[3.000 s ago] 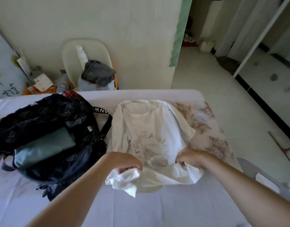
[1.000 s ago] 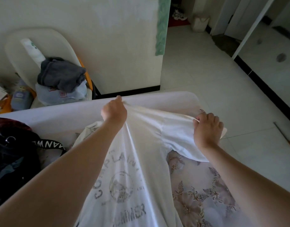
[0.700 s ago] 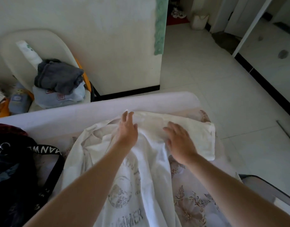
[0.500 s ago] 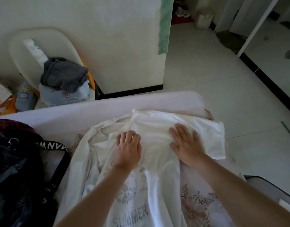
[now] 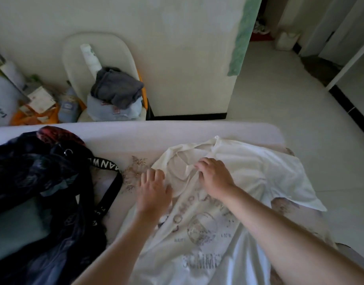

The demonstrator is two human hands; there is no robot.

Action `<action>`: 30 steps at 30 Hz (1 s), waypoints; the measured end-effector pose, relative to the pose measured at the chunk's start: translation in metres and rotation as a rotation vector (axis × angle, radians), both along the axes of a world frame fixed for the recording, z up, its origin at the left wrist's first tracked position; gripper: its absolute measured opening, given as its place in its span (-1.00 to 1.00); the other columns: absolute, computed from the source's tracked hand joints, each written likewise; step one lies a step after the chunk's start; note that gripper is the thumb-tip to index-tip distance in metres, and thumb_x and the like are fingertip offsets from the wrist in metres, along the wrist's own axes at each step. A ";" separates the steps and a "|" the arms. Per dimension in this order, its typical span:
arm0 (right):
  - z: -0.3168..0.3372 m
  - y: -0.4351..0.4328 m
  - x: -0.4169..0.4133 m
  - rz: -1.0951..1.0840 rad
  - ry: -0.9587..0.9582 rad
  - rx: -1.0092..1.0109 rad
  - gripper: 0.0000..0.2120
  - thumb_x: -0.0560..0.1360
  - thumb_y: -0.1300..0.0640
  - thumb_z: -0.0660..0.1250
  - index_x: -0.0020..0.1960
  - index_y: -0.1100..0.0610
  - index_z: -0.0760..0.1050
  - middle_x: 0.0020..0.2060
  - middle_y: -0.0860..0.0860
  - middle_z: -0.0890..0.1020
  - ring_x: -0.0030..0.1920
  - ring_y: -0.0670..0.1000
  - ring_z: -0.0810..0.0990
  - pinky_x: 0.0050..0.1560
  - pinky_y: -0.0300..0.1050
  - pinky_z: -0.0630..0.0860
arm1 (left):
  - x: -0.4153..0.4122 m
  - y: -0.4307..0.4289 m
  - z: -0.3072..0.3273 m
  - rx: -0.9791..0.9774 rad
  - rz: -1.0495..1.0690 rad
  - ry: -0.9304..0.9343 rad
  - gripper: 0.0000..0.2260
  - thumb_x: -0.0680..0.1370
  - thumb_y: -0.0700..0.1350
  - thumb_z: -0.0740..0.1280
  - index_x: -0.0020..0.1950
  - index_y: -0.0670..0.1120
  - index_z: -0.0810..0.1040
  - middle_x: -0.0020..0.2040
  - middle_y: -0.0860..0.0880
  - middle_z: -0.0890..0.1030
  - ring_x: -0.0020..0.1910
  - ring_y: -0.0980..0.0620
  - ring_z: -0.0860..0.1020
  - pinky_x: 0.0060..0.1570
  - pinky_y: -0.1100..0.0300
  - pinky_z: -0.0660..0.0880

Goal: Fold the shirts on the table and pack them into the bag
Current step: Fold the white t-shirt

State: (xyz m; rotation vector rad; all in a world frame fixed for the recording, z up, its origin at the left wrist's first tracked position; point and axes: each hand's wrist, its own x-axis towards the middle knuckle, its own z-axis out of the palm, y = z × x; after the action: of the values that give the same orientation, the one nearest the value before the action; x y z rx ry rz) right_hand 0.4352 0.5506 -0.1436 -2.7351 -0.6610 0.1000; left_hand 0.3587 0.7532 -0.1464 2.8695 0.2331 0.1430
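On the table (image 5: pixel 177 133), at 3 o'clock from the black backpack (image 5: pixel 43 182), a white printed T-shirt (image 5: pixel 251 171) lies print-up. The right hand (image 5: pixel 215 178) pinches its neckline. The left hand (image 5: pixel 153 192) rests bent-fingered on one shoulder, grip unclear. The shirt looks light and limp; hold it at the shoulders.
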 end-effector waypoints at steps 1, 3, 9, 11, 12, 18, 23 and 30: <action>0.000 0.019 0.003 0.006 0.032 0.013 -0.67 0.54 0.18 0.27 0.29 0.13 0.53 0.19 0.09 0.58 0.20 0.17 0.56 0.14 0.07 0.43 | -0.008 0.013 0.001 0.031 0.058 0.112 -0.65 0.40 0.12 0.31 0.03 -0.10 0.44 0.00 -0.08 0.47 0.00 -0.16 0.48 -0.02 -0.04 0.49; -0.002 0.050 0.009 -0.019 0.110 -0.051 -0.62 0.60 0.05 0.22 0.40 0.11 0.41 0.21 0.09 0.55 0.22 0.18 0.53 0.15 0.06 0.41 | -0.027 0.031 0.000 0.113 0.099 0.298 -0.52 0.41 0.26 0.28 0.10 -0.10 0.43 0.05 -0.07 0.48 0.05 -0.14 0.50 0.01 -0.02 0.50; -0.001 0.070 0.019 -0.213 0.057 -0.295 -0.77 0.55 -0.07 0.25 0.11 0.00 0.56 0.05 0.00 0.64 0.14 0.12 0.55 0.14 0.01 0.33 | -0.044 0.064 0.014 -0.119 0.170 0.227 -0.84 0.63 -0.09 0.17 0.07 -0.06 0.53 -0.03 -0.11 0.63 -0.04 -0.15 0.59 -0.17 0.09 0.44; 0.002 0.068 0.023 -0.284 0.029 -0.193 -0.82 0.54 -0.04 0.25 0.00 -0.03 0.60 -0.03 -0.04 0.64 0.11 0.13 0.52 0.05 0.01 0.28 | -0.027 0.077 0.030 -0.217 0.263 0.140 -0.82 0.61 -0.23 0.14 0.08 -0.11 0.52 -0.07 -0.17 0.64 -0.06 -0.20 0.60 -0.23 0.12 0.41; 0.005 0.067 0.025 -0.325 0.006 -0.140 -0.82 0.53 -0.05 0.26 -0.01 -0.04 0.61 -0.03 -0.03 0.62 0.12 0.14 0.50 0.04 0.01 0.28 | -0.017 0.085 0.039 -0.270 0.328 0.112 -0.83 0.59 -0.27 0.13 0.04 -0.15 0.50 -0.07 -0.21 0.62 -0.07 -0.24 0.59 -0.23 0.12 0.38; 0.033 0.083 0.046 -0.503 0.059 0.239 -0.84 0.60 -0.03 0.27 0.02 0.05 0.52 -0.07 0.01 0.62 -0.01 0.11 0.57 -0.14 -0.08 0.37 | 0.049 0.128 0.083 0.087 0.367 0.080 -0.79 0.60 -0.26 0.10 0.20 -0.17 0.41 0.05 -0.18 0.59 0.02 -0.23 0.56 -0.22 0.03 0.40; 0.031 0.107 0.057 -0.531 0.344 0.525 -0.70 0.61 0.06 0.25 0.34 0.05 0.42 0.23 0.00 0.60 0.25 0.09 0.56 0.00 -0.18 0.45 | 0.068 0.113 0.064 0.245 0.165 -0.125 -0.61 0.46 -0.33 0.16 0.27 -0.12 0.43 0.18 -0.16 0.45 0.12 -0.21 0.41 0.08 -0.07 0.35; -0.006 0.079 -0.013 -0.293 0.104 -0.012 -0.43 0.57 0.10 0.17 0.55 0.01 0.12 0.58 0.08 0.10 0.58 0.09 0.04 0.52 0.22 0.07 | 0.012 0.078 -0.028 0.272 -0.192 0.427 -0.35 0.52 0.31 -0.24 0.60 0.15 -0.07 0.62 -0.03 -0.10 0.58 -0.18 -0.05 0.46 -0.21 -0.05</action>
State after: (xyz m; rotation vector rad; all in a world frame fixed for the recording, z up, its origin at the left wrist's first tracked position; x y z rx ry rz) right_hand 0.4225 0.6294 -0.1492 -2.7820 -0.2280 0.1763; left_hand 0.3710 0.8310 -0.1748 3.1397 0.0141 -0.5165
